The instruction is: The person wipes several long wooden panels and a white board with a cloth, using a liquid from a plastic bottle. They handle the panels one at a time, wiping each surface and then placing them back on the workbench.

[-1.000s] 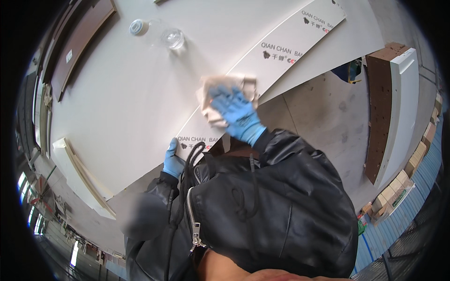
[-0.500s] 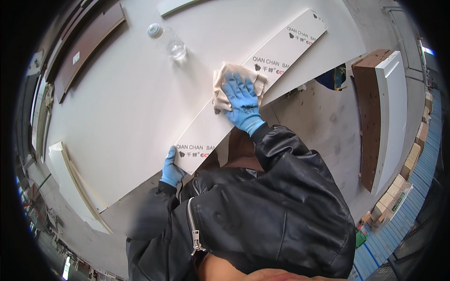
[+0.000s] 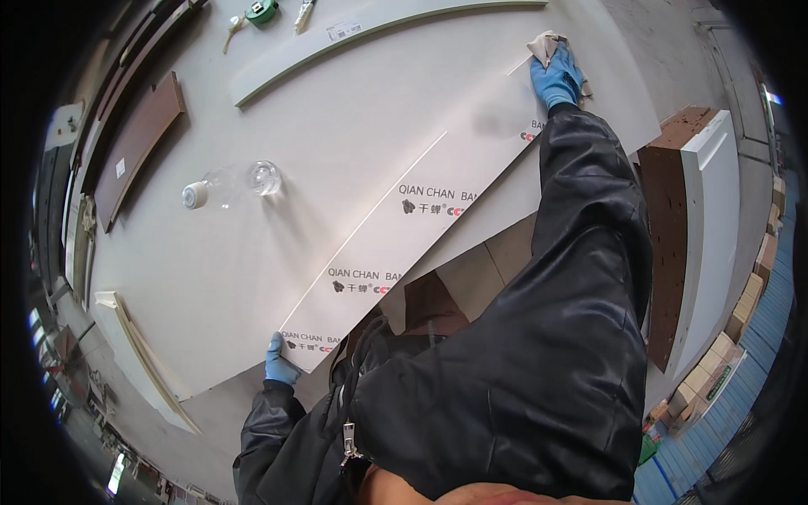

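Note:
A long white board (image 3: 379,244) with printed marks lies slantwise across the table and juts over its near edge. My left hand (image 3: 280,364), in a blue glove, grips the board's near corner, the thumb at the edge and the other fingers mostly hidden. Toward the far end, my right hand (image 3: 555,80), gloved alike, presses a crumpled beige cloth (image 3: 547,46) onto the board. The cloth shows beyond the fingertips and beside the hand. Left of the board, a clear plastic bottle (image 3: 231,183) with a pale cap lies on its side.
The pale table (image 3: 168,278) carries a white strip (image 3: 337,42) at the back, a green tape measure (image 3: 261,12) and a small tube (image 3: 304,15). Brown panels (image 3: 139,151) lie at the left. A brown-and-white panel stack (image 3: 686,227) stands at the right.
My right hand has slid the cloth along the board toward its far end, and the arm has straightened. My left hand keeps hold of the near corner. The view has shifted.

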`<state>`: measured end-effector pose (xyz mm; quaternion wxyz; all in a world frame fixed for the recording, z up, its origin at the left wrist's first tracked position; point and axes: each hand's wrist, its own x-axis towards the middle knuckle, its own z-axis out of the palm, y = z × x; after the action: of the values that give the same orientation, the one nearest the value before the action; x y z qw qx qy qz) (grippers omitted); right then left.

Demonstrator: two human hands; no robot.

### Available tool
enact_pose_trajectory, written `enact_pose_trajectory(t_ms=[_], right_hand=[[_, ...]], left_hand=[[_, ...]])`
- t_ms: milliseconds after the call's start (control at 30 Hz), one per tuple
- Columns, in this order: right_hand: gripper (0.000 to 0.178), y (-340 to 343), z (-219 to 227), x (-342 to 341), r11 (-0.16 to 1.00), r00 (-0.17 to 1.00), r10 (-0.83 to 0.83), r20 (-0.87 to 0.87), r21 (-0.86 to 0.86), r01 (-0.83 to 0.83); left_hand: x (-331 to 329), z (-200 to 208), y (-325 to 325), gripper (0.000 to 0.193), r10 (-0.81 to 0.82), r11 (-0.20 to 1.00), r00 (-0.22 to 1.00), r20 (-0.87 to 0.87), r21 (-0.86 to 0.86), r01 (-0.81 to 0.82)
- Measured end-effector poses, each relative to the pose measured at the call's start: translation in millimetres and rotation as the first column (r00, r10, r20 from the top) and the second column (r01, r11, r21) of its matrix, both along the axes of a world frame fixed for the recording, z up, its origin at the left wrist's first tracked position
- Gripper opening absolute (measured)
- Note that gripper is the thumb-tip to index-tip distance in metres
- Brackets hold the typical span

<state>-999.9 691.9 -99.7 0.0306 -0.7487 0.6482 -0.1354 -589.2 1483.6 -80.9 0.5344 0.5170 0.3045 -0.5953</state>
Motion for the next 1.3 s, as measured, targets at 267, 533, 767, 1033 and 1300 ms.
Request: enact_pose_trajectory(t_ms=[267,533,767,1033,1300], right_hand=[[0.064,221.2,38.3,66.9,0.889,0.892,0.453,0.015,-0.080,-0.450],[0.065,78.8,10.6,27.2,0.939,0.882,0.344,-0.322,0.109,-0.326],[0.089,72.8,18.6,32.7,0.972,0.974,0.227,-0.019,-0.061,-0.228],[0.069,24.1,21.4,6.6,0.923,0.934,0.358,0.021,-0.162,-0.350],[0.077,103.1,19.2,38.0,0.912,0.912,0.409,-0.044,0.053,-0.406]], left_hand=[[1.0,8.7,-8.9,0.062,0.042,0.998,0.999,-0.010,0.052,-0.041],[3.7,6.7,-2.2,0.062,-0.049,0.999,0.999,-0.005,-0.009,0.049],[-16.7,18.0,-23.1,0.061,-0.025,0.999,0.995,0.101,0.026,0.022],[-5.4,10.5,-11.2,0.069,-0.073,0.997,0.997,-0.012,0.004,0.073],[-22.2,15.3,-21.2,0.067,-0.082,0.982,0.970,0.227,0.184,0.040]])
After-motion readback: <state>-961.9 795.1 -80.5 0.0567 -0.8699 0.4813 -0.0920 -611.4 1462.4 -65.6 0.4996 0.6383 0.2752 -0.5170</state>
